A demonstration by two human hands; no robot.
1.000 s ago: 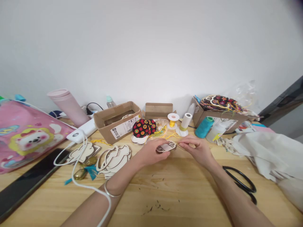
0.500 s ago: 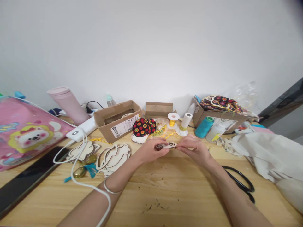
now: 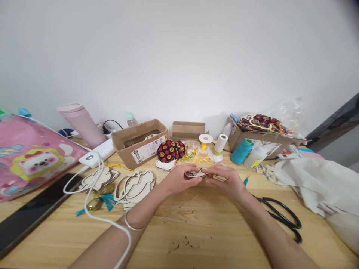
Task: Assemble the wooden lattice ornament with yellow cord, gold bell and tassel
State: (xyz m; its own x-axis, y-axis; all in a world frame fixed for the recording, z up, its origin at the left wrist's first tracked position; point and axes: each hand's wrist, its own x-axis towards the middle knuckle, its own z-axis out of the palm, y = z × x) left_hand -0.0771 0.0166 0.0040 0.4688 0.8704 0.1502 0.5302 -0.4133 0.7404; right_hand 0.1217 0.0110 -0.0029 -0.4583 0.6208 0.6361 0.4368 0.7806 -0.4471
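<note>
Pale, plain wall (image 3: 179, 67) rises behind a wooden table (image 3: 179, 231). From the head view, a cardboard box (image 3: 123, 157), patterned fabric (image 3: 171, 151) and a yellow thread spool (image 3: 205, 146) sit beyond the hands; a white cable (image 3: 106, 221) (it also loops near a dark flat device (image 3: 36, 215)) crosses the left forearm, while the right forearm partly hides black-handled scissors (image 3: 298, 221). Left hand (image 3: 178, 179) pinches a cutout piece (image 3: 198, 173) above the table, fingers nearly together; right hand (image 3: 228, 181) has thumb and fingers almost closed around its right end. Compared with half a second ago, more of the scissors shows.
</note>
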